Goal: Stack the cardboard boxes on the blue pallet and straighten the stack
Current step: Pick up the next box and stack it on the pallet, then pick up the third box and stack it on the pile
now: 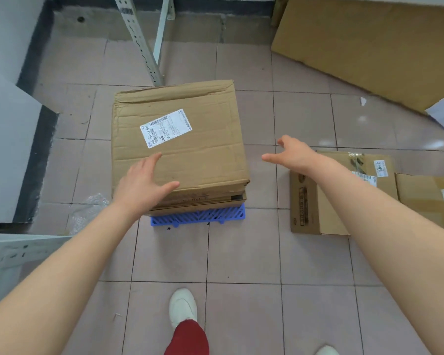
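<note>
Cardboard covers nearly all of the blue pallet [199,216]; only its near slatted edge shows, at 6 o'clock under the stack of flattened boxes [203,198]. How many boxes lie in the stack cannot be counted, since only their layered near edges show beneath the top flattened box [180,134]. Print on that box's white shipping label [166,128] is too small to read. The left hand [145,181] lies palm down on the near left corner of the top box, fingers spread flat, thumb along the near edge, closed on nothing. The right hand [291,153] hovers at 3 o'clock of the stack, apart from it, fingers open and curled loosely, empty. Behind the right forearm, more flattened boxes [344,190] lie on the tiled floor [241,252], partly hidden by the arm and cut off at the frame's right edge. A large cardboard sheet [369,47] sits at 1 o'clock.
</note>
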